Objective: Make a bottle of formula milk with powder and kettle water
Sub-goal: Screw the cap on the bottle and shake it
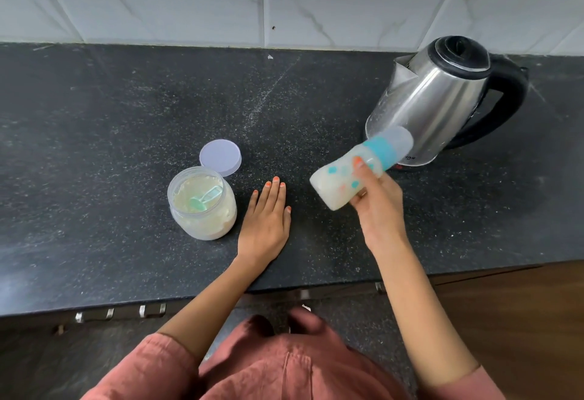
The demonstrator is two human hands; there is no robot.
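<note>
I judge the capped bottle (344,178) light but smooth and slippery, best gripped round its middle, where the right hand (377,206) curls its fingers (363,172) round it, tilted above the table (126,108) before the kettle (436,99), while the left hand (265,219) lies flat, fingers straight.

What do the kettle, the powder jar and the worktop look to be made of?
Kettle: brushed stainless steel by its streaky reflections, with matt black, probably plastic, lid and handle. Powder jar: clear plastic, likely; powder shows through the wall. Worktop: dark speckled stone, perhaps granite, dull sheen.
</note>
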